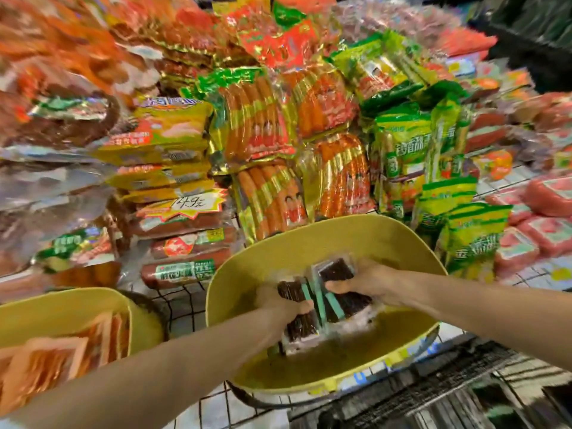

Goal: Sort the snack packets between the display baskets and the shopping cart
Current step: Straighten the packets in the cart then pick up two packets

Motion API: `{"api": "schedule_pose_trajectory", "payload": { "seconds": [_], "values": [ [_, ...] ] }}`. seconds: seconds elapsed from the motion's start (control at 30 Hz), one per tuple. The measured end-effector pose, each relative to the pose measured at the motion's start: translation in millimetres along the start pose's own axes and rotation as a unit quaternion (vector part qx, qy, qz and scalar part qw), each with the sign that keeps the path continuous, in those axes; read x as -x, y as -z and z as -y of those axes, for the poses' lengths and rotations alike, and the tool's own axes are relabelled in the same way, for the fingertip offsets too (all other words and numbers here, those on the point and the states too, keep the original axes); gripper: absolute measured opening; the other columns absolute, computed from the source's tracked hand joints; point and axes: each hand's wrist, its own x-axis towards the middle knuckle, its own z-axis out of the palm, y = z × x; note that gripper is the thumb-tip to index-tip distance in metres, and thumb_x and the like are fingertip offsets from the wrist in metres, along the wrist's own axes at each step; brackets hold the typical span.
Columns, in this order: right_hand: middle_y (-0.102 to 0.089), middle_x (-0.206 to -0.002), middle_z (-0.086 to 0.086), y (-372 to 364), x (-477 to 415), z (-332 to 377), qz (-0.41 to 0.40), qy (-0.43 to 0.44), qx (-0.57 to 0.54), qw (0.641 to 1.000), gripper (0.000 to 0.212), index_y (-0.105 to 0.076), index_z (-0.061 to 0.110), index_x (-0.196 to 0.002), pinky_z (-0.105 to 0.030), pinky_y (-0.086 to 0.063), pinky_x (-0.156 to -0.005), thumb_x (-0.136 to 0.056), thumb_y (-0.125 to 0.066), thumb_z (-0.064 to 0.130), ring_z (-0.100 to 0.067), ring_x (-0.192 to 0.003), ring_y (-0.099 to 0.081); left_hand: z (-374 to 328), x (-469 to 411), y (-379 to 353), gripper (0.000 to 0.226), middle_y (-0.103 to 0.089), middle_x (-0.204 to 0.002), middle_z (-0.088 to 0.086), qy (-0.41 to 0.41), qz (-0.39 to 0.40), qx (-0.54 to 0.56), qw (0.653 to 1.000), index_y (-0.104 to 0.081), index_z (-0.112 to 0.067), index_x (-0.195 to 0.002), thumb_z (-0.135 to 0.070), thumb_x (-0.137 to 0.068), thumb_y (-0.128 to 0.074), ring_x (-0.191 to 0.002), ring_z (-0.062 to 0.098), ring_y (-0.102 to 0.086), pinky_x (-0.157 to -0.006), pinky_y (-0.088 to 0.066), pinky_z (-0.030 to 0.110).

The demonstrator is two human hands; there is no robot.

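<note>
Now, L hand [280, 305], R hand [371, 281], fingers [335, 285] clamped on dark packets [337, 269], yellow basket [309, 239], tag [185, 205] "14.9"

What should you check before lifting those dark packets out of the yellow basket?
1. Left hand grips the dark packets: ok.
2. Right hand grips them too: ok.
3. Nothing lies over the packets inside the yellow basket: ok.
4. How many packets are in the bundle: cannot tell, blurred.
5. Free room in the shopping cart: cannot tell, mostly out of view.
</note>
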Motion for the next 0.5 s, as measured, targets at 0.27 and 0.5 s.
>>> {"api": "schedule_pose_trajectory", "payload": {
  "seconds": [0.27,0.5],
  "values": [
    [-0.053,-0.133,-0.023,10.5,8.3,12.2,0.104,-0.124,0.014,0.987,0.081,-0.049,0.002,-0.127,-0.052,-0.026,-0.113,-0.057,-0.077,0.031,-0.035,-0.129,-0.045,5.1,-4.6,6.3,0.080,-0.050,-0.137,0.016,0.026,0.088,-0.046,0.995,-0.038,-0.001,-0.138,-0.032,-0.075,-0.079,-0.126,0.028,-0.047,-0.102,-0.042,0.037],
    [-0.062,-0.122,-0.017,-3.6,6.5,11.6,0.162,-0.137,0.053,0.976,0.046,-0.057,0.008,-0.106,-0.052,-0.032,-0.110,-0.073,-0.072,0.036,-0.030,-0.121,-0.053,-0.9,7.8,17.4,0.024,-0.058,-0.078,0.007,0.098,0.113,-0.041,0.988,-0.050,-0.009,-0.089,-0.016,-0.083,-0.072,-0.064,0.018,-0.056,-0.051,-0.046,0.029]
  ]
}}
